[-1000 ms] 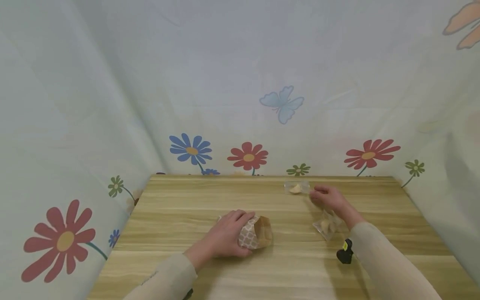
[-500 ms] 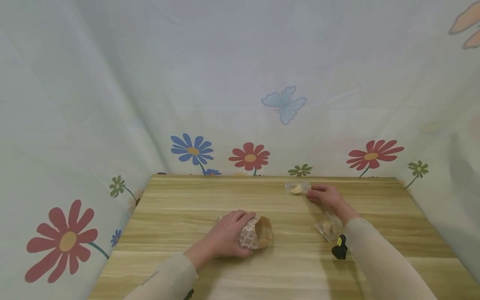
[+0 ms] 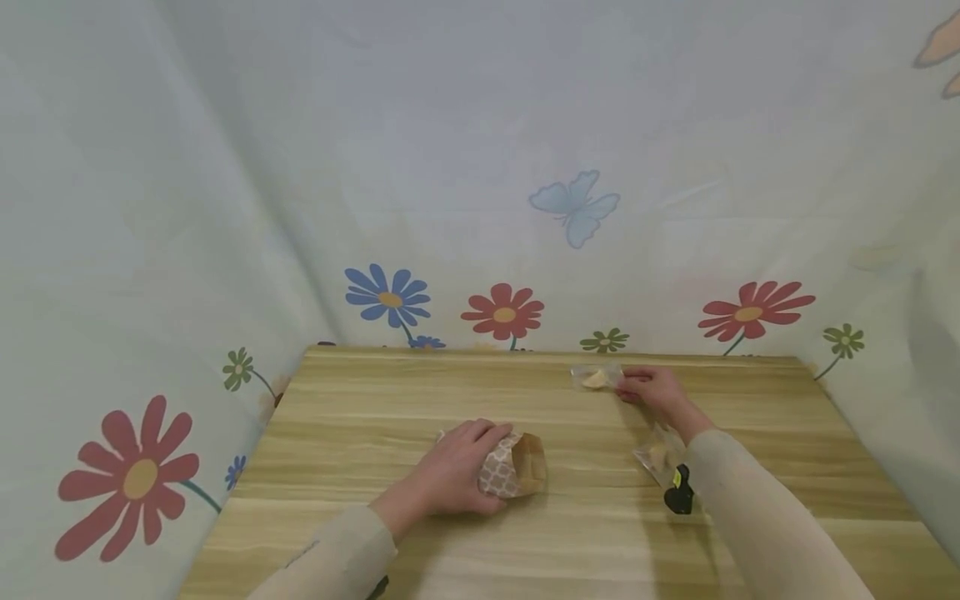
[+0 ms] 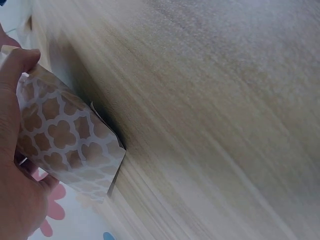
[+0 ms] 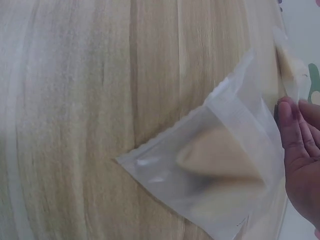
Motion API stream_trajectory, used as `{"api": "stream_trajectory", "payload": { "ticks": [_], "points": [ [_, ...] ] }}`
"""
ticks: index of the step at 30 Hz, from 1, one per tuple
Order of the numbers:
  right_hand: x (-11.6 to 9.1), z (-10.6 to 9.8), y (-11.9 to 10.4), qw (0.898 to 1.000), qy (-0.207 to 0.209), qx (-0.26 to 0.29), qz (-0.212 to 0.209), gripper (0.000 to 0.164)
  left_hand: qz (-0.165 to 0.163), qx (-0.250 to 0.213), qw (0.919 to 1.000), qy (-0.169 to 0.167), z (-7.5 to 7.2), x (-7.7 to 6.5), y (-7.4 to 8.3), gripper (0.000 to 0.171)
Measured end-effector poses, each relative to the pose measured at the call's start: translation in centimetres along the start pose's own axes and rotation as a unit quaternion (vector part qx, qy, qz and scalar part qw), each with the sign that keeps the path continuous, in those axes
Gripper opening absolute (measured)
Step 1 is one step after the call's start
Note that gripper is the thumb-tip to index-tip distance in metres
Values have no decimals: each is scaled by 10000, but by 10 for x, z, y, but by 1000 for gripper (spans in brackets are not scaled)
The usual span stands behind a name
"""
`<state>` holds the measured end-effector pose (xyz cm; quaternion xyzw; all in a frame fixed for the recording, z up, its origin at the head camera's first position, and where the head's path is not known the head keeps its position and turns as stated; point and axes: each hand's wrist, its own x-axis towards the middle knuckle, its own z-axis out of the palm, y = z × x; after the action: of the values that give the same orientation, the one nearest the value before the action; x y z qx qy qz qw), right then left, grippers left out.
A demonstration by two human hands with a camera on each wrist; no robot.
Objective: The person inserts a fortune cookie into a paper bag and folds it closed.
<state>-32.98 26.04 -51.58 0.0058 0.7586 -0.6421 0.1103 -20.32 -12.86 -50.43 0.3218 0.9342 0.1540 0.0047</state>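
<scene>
My left hand (image 3: pixel 453 471) grips a small paper bag (image 3: pixel 497 468) with a white lattice pattern. The bag lies on its side, its brown mouth facing right. In the left wrist view, thumb and fingers wrap round the patterned bag (image 4: pixel 62 132). Near the table's back edge, my right hand (image 3: pixel 656 393) pinches the right end of a clear packet (image 3: pixel 583 377) holding a folded tan cookie. A second clear packet (image 3: pixel 651 454) lies below that hand, partly behind the forearm. In the right wrist view this nearer packet (image 5: pixel 220 160) fills the middle, with a folded cookie inside.
The wood-grain table (image 3: pixel 360 400) meets a hanging cloth (image 3: pixel 442 167) printed with flowers and butterflies along its back and sides. A small black device (image 3: pixel 679 493) with a yellow label sits beside the right sleeve.
My right hand has moved slightly left and now pinches the far packet's end. The left hand and paper bag have stayed in place. The head view has shifted a little.
</scene>
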Motion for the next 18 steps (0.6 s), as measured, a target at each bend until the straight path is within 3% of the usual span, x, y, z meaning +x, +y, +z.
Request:
{"api": "stream_trajectory", "payload": {
  "ticks": [9,18],
  "points": [
    [-4,-1,-4,9995,73,-317,52,44,23,11,10000,-73,3,3,-1,107],
    [-8,-4,-12,9972,10,-535,-515,33,22,2,10000,-62,3,6,-3,108]
  ]
}}
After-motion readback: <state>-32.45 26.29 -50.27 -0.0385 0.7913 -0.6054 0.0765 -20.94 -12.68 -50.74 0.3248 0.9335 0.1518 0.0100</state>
